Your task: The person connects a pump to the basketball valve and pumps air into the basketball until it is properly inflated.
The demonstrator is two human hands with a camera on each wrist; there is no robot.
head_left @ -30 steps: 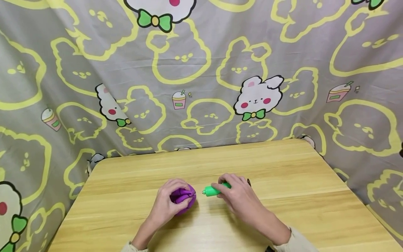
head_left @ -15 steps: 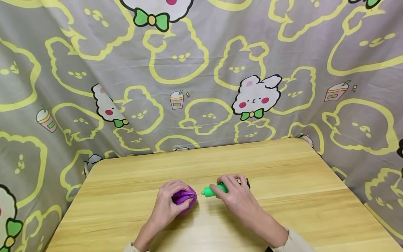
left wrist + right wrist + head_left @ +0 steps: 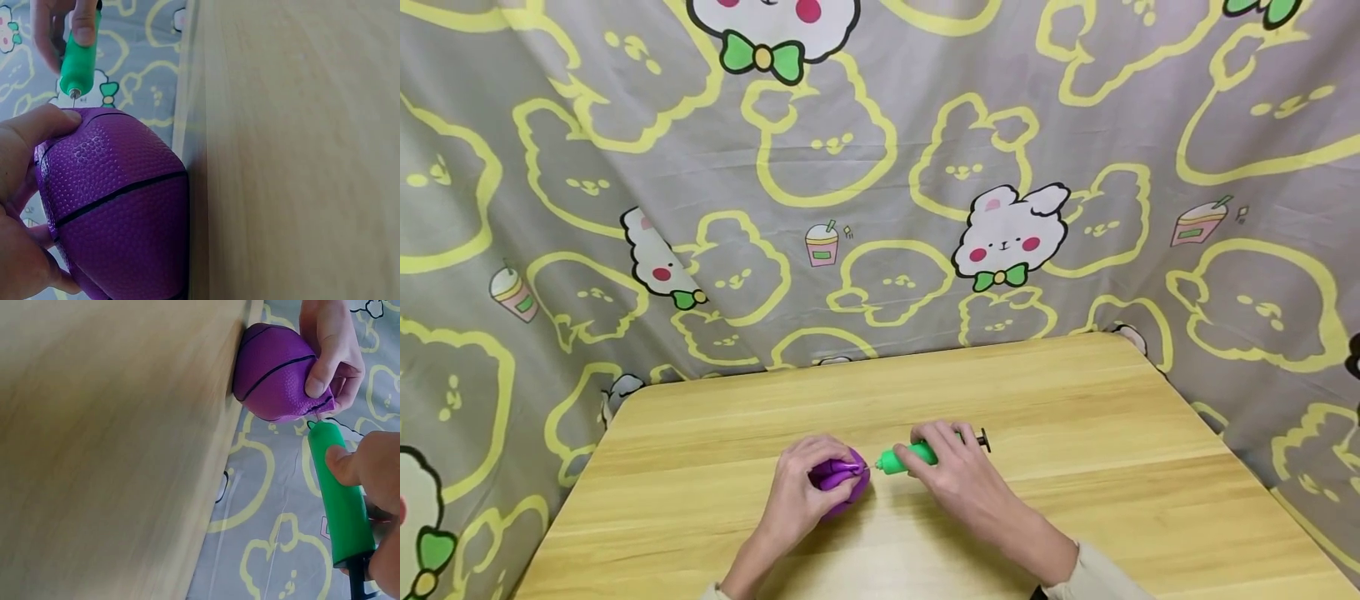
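Observation:
My left hand (image 3: 797,483) pinches a soft, partly collapsed purple ball (image 3: 125,206) with black seam lines, which rests against the wooden table. Its folded side shows between thumb and fingers in the head view. Across from it, my right hand (image 3: 962,475) grips a small green hand pump (image 3: 340,487) by its barrel. A thin metal needle (image 3: 75,101) projects from the pump's nozzle and meets the ball near the pinched fold. The needle's tip is hidden at the ball. Behind the right hand the pump's black handle (image 3: 983,440) sticks out.
The light wooden table (image 3: 700,433) extends beneath both hands, its far edge against a grey curtain (image 3: 880,208) printed with yellow outlines and white cartoon animals. The curtain also hangs along both sides.
My right hand has shifted slightly left with the pump, and the gap between nozzle and ball has narrowed. More of the black handle shows now. The left hand keeps its hold on the ball.

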